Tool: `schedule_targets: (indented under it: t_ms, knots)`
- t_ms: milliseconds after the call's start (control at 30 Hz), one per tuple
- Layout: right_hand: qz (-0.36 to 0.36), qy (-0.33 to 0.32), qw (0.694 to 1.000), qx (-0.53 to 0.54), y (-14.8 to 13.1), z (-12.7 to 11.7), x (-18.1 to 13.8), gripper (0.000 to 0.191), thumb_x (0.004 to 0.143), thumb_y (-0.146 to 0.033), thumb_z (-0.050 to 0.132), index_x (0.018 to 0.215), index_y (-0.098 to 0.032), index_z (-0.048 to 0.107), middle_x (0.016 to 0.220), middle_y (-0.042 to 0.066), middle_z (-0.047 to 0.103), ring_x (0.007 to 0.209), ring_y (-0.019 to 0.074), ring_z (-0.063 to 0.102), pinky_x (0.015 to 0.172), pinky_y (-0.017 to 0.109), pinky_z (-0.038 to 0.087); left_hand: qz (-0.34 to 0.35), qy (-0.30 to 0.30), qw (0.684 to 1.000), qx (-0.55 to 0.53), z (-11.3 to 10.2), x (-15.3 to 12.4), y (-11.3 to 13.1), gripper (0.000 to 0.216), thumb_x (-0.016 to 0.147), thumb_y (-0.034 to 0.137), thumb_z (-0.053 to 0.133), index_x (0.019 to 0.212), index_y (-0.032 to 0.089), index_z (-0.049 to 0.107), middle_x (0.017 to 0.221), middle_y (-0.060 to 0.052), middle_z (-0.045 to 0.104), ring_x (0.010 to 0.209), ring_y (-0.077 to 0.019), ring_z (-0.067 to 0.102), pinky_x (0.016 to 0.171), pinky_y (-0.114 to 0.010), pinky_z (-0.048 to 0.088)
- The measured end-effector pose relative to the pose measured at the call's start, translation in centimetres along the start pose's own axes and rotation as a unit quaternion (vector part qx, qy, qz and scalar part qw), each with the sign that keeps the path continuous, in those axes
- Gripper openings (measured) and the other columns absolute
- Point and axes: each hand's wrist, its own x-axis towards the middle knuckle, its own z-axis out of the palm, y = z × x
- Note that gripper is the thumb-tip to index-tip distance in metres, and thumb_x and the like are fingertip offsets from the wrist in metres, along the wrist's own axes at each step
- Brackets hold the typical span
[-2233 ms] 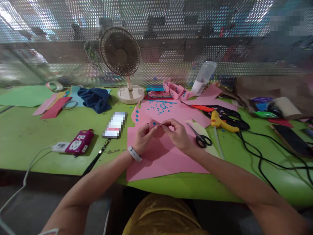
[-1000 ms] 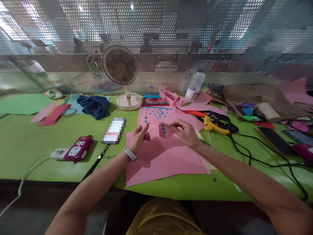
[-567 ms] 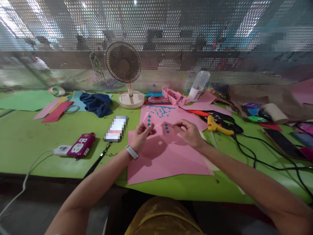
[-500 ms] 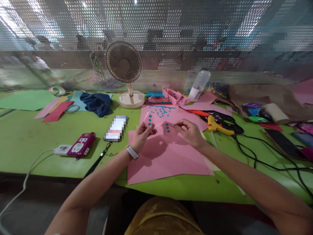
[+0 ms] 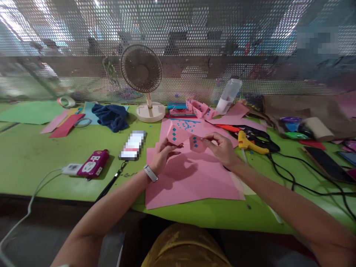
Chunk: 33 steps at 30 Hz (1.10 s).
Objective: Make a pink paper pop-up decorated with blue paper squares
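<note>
Between my two hands, a folded pink paper piece (image 5: 182, 138) with rows of blue diamond shapes is held above the pink sheets. My left hand (image 5: 162, 155) grips its left end from below, fingers closed on the edge. At the other end, the thumb and fingertips of my right hand (image 5: 221, 148) pinch the paper. Under both hands lies a large pink sheet (image 5: 191, 185), with the held paper's shadow on it. Just beyond, small blue paper pieces (image 5: 185, 125) are scattered on another pink sheet. Similar folded pink pieces (image 5: 200, 108) with blue diamonds stand farther back.
A yellow glue gun (image 5: 251, 144) and black-handled scissors (image 5: 265, 141) lie at right with black cables. Leftward are a phone (image 5: 132, 145), a magenta power strip (image 5: 93, 164) and a blue cloth (image 5: 111, 116). A fan (image 5: 150, 112) and a bottle (image 5: 228, 96) stand before the perforated screen.
The folded paper has turned and opened more toward me, showing more of its middle. My left fingers have shifted and spread slightly; my right hand keeps its pinch.
</note>
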Motion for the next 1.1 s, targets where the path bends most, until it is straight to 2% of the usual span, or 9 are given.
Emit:
schedule_targets:
  t_ms: [100,200,267,333,433,667,900,1100]
  knots:
    - [-0.011,0.002,1.000,-0.009,-0.1,0.0,-0.1,0.021,0.082,-0.041,0.064,0.083,-0.021,0.066,0.082,0.003,0.068,0.079,0.0187,0.061,0.076,0.035,0.048,-0.034,0.019,0.999,-0.005,0.0,0.0,0.1,0.024,0.075,0.033,0.069,0.086,0.018,0.055,0.091,-0.007,0.070,0.085,-0.0183,0.068,0.068,-0.027,0.051]
    - [-0.033,0.010,0.999,-0.017,-0.5,-0.1,-0.3,0.019,0.085,-0.040,0.061,0.084,-0.022,0.066,0.085,0.004,0.068,0.083,0.0198,0.062,0.079,0.036,0.048,-0.047,0.058,0.997,0.010,0.0,0.1,0.3,0.030,0.075,0.040,0.069,0.087,0.019,0.051,0.078,-0.003,0.069,0.069,-0.0152,0.067,0.059,-0.024,0.049]
    - [-0.053,0.017,0.998,-0.031,-0.8,-0.1,-0.3,0.017,0.086,-0.039,0.060,0.084,-0.023,0.066,0.084,0.004,0.068,0.083,0.0202,0.062,0.078,0.036,0.048,-0.046,0.089,0.995,0.028,-0.1,0.1,0.3,0.031,0.078,0.046,0.065,0.082,0.019,0.051,0.066,0.000,0.066,0.058,-0.0132,0.064,0.050,-0.021,0.044]
    - [-0.075,0.019,0.996,-0.044,-1.0,-0.1,-0.4,0.015,0.087,-0.037,0.059,0.084,-0.024,0.065,0.082,0.004,0.067,0.081,0.0202,0.061,0.077,0.037,0.048,-0.047,0.088,0.994,0.044,-0.1,0.1,0.3,0.035,0.081,0.051,0.059,0.074,0.018,0.051,0.058,0.000,0.061,0.050,-0.0120,0.060,0.044,-0.020,0.039]
    - [-0.100,0.011,0.993,-0.058,-1.3,-0.2,-0.5,0.015,0.088,-0.036,0.059,0.084,-0.024,0.065,0.083,0.005,0.066,0.080,0.0202,0.061,0.077,0.037,0.048,-0.046,0.055,0.995,0.071,0.1,0.0,0.4,0.037,0.082,0.053,0.057,0.075,0.016,0.057,0.057,-0.002,0.062,0.048,-0.0121,0.059,0.042,-0.020,0.037]
    - [-0.145,-0.001,0.984,-0.106,-1.2,0.0,-0.8,0.016,0.088,-0.037,0.058,0.082,-0.025,0.067,0.082,0.006,0.068,0.085,0.0232,0.062,0.085,0.043,0.047,-0.057,0.042,0.994,0.086,0.3,-0.2,0.4,0.037,0.079,0.050,0.058,0.078,0.014,0.065,0.053,-0.003,0.063,0.042,-0.0121,0.057,0.041,-0.021,0.035]
    - [-0.195,-0.004,0.972,-0.134,-1.0,0.2,-0.9,0.013,0.090,-0.032,0.058,0.086,-0.024,0.067,0.079,0.005,0.068,0.086,0.0230,0.062,0.085,0.042,0.048,-0.062,0.056,0.992,0.091,0.5,-0.4,0.5,0.026,0.076,0.037,0.055,0.071,0.013,0.064,0.047,-0.002,0.060,0.040,-0.0123,0.056,0.040,-0.020,0.037]
    - [-0.224,0.017,0.962,-0.153,-0.8,0.1,-0.8,0.010,0.091,-0.030,0.058,0.087,-0.025,0.065,0.080,0.004,0.069,0.081,0.0212,0.063,0.083,0.041,0.050,-0.054,0.047,0.990,0.118,0.6,-0.5,0.7,0.026,0.075,0.036,0.054,0.070,0.013,0.063,0.047,-0.001,0.061,0.040,-0.0114,0.057,0.039,-0.019,0.038]
